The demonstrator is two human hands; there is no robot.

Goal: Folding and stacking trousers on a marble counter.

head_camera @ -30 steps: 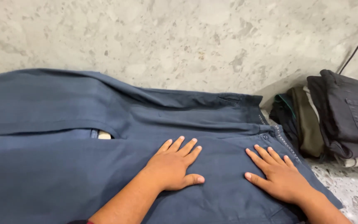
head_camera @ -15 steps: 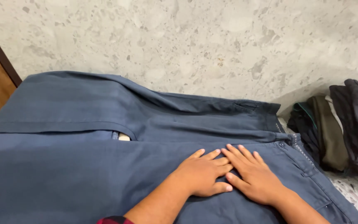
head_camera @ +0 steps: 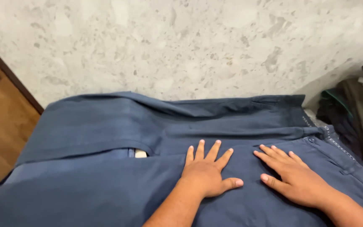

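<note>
Both the left hand (head_camera: 206, 178) and right hand (head_camera: 297, 180) are pressing spread fingers flat on the blue trousers (head_camera: 106, 185), and uneven pushing could be bunching the cloth into creases.

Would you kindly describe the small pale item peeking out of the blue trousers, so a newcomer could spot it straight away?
Start at the blue trousers spread beside the speckled wall. Left of the left hand, where the upper leg's hem curves down to the lower leg, a small pale tag peeks out of the gap. It is the only light patch on the dark blue cloth.
</note>
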